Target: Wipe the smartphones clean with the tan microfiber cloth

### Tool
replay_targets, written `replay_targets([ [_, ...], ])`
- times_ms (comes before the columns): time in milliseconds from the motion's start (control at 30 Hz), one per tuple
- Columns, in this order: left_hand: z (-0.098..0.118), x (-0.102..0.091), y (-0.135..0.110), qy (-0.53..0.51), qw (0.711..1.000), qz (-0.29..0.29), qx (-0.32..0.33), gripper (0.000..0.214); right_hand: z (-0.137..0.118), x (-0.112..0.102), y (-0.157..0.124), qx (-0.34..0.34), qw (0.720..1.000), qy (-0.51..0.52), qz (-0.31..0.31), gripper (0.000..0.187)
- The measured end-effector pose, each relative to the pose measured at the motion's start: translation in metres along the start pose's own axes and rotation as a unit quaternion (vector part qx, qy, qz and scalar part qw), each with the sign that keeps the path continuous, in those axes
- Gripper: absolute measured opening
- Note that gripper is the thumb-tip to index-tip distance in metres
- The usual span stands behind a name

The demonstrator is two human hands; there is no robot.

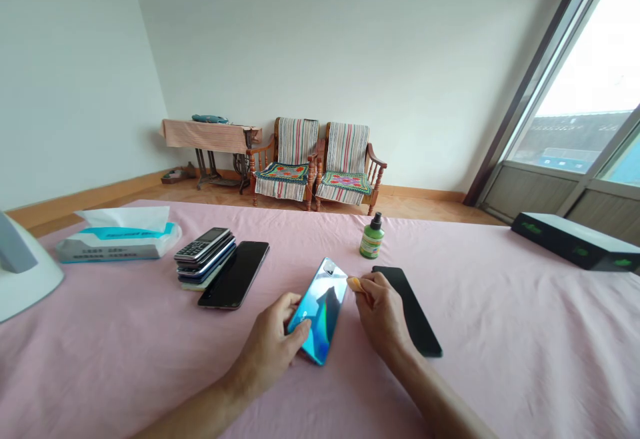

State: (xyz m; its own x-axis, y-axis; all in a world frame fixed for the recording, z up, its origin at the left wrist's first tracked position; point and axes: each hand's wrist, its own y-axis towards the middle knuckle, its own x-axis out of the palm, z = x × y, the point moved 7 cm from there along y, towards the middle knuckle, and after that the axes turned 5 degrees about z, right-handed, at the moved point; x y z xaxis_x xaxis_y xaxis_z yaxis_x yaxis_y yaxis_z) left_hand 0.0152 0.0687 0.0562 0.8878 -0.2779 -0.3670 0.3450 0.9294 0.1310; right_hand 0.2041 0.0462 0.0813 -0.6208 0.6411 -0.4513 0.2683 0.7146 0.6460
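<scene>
Left of the left grip (273, 336), a stack of phones topped by a silver-and-black keypad handset (204, 244) stands just beside a glossy black rectangular phone (236, 276). The left grip is closed on the lower left edge of a shiny blue rectangular phone (320, 316), thumb over its back; that phone lies between the two grips. It should prove light and stiff, its glossy back slippery and easily smudged or scratched, so the long side edges, clear of the dark camera block (329, 266), look the best hold. Right of it, the right grip (383, 312) pinches a small yellowish soft-looking scrap (355, 284) at the phone's upper right edge, contact unclear. Just beyond that grip stands a green bottle with a black cap (371, 238); just right lies a matte black flat phone (417, 319).
</scene>
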Motion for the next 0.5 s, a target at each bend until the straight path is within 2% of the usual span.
replay_targets([
  [100,-0.009,0.008,-0.003,-0.053,0.996,-0.035,-0.061,0.070,-0.001,0.005,-0.003,-0.006,1.000,-0.003,-0.014,0.024],
  [167,-0.011,0.013,-0.008,-0.076,0.992,-0.061,-0.085,0.084,-0.002,0.008,-0.005,-0.007,1.000,-0.004,-0.028,0.024],
  [367,-0.009,0.027,-0.018,-0.134,0.973,-0.156,-0.110,0.093,-0.003,0.015,-0.009,-0.013,0.998,-0.003,-0.069,0.024],
  [500,-0.013,0.029,-0.015,-0.148,0.968,-0.156,-0.126,0.088,-0.002,0.019,-0.011,-0.015,0.996,-0.006,-0.084,0.023],
])
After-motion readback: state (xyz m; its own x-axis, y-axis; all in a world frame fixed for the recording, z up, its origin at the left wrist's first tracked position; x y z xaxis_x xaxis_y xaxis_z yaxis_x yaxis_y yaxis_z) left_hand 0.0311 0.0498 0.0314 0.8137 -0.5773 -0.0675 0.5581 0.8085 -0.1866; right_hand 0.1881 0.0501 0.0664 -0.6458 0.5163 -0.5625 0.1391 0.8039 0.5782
